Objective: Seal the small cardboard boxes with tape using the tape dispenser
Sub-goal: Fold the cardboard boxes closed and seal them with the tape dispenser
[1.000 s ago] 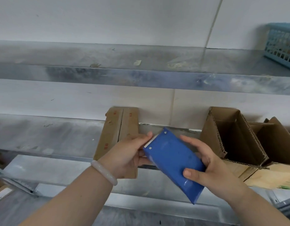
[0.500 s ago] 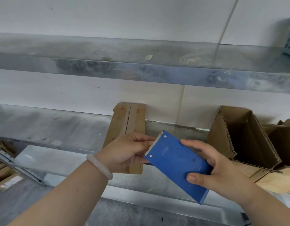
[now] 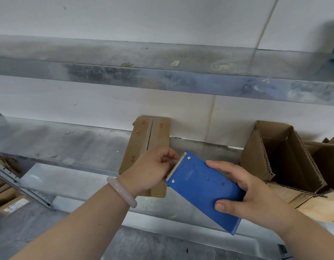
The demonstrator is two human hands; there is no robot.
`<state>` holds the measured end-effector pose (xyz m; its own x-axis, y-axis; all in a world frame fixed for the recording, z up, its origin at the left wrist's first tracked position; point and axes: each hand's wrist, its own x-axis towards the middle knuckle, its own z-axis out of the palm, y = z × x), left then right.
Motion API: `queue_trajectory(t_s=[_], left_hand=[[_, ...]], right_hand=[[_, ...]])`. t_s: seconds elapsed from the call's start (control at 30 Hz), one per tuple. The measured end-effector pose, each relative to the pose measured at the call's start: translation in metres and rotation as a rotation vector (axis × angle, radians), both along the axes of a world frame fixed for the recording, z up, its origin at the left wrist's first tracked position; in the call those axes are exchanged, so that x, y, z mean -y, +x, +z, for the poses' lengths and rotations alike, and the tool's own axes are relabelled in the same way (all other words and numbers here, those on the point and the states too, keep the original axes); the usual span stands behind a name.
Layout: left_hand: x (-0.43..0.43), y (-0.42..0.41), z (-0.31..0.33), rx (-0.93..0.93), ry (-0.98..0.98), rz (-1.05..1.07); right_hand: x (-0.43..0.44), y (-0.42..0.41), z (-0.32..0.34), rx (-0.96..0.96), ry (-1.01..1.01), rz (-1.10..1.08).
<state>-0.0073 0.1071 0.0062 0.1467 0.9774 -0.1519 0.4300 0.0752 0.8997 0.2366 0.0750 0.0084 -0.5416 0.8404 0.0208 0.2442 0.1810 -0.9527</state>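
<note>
Grips the blue tape dispenser (image 3: pixel 203 188) in the right hand (image 3: pixel 256 196) and pinches at its serrated metal edge with the fingers (image 3: pixel 170 156) of the left hand (image 3: pixel 153 169), pale bracelet (image 3: pixel 123 190) on that wrist, in front of a closed cardboard box (image 3: pixel 145 139) lying on the metal shelf (image 3: pixel 68 143), an open cardboard box (image 3: pixel 282 152) further right.

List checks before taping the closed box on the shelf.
1. Right hand grips the blue tape dispenser: ok.
2. Left hand at the serrated blade: ok.
3. Tape end pulled free: cannot tell.
4. Closed box flaps shut, seam in view: ok.
5. Dispenser on the seam: not ok, held off to the box's right.
6. Open box stands apart from the closed one: ok.
</note>
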Motion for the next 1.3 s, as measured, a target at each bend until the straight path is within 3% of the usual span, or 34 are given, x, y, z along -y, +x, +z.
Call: queue_trajectory(t_s=[0.43, 0.63, 0.83, 1.03, 1.3], left_hand=[[0.006, 0.002, -0.006, -0.153, 0.266, 0.155], [0.003, -0.012, -0.007, 0.062, 0.183, 0.199], [0.001, -0.037, -0.012, -0.134, 0.329, 0.41], [0.007, -0.077, -0.035, -0.293, 0.281, 0.546], [0.013, -0.104, -0.067, -0.44, 0.302, 0.54]], right_hand=[[-0.007, -0.006, 0.009, 0.141, 0.058, 0.091], [-0.009, -0.002, 0.011, 0.179, 0.065, 0.114], [-0.021, 0.009, 0.015, 0.228, 0.001, 0.162], [-0.035, 0.014, 0.013, 0.297, -0.049, 0.194], [-0.051, -0.002, 0.003, 0.391, -0.013, 0.227]])
